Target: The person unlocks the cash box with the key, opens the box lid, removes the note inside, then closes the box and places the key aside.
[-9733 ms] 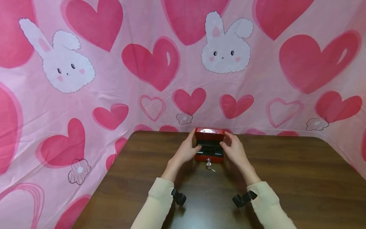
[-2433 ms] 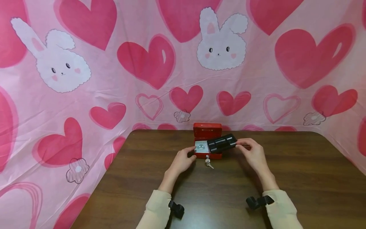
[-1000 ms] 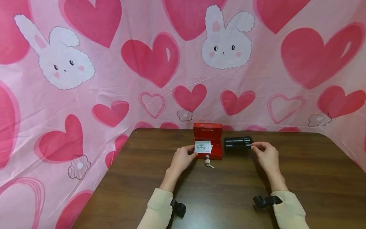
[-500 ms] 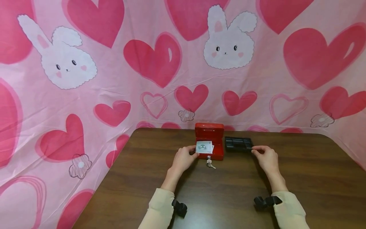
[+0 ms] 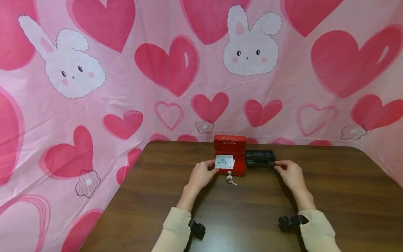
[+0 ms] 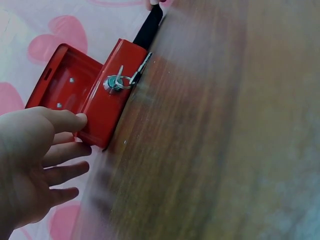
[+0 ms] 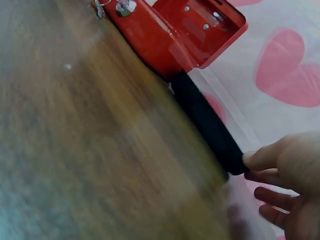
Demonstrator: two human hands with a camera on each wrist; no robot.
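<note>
Both hands are at the work: my left hand (image 5: pixel 201 174) rests its thumb and fingertips on the left end of the open red box (image 5: pixel 230 164), fingers loose, and my right hand (image 5: pixel 288 172) touches fingertips to the right end of the black tray (image 5: pixel 260 158), which lies on the tabletop (image 5: pixel 239 210) against the box's right side. If I shove the tray further it could knock the box askew, shift the paper (image 5: pixel 224 162) inside, or jog the keys (image 5: pixel 231 179) hanging in the lock. Dark wood-grain tabletop, pink heart-and-bunny cloth (image 5: pixel 94 87) behind.
</note>
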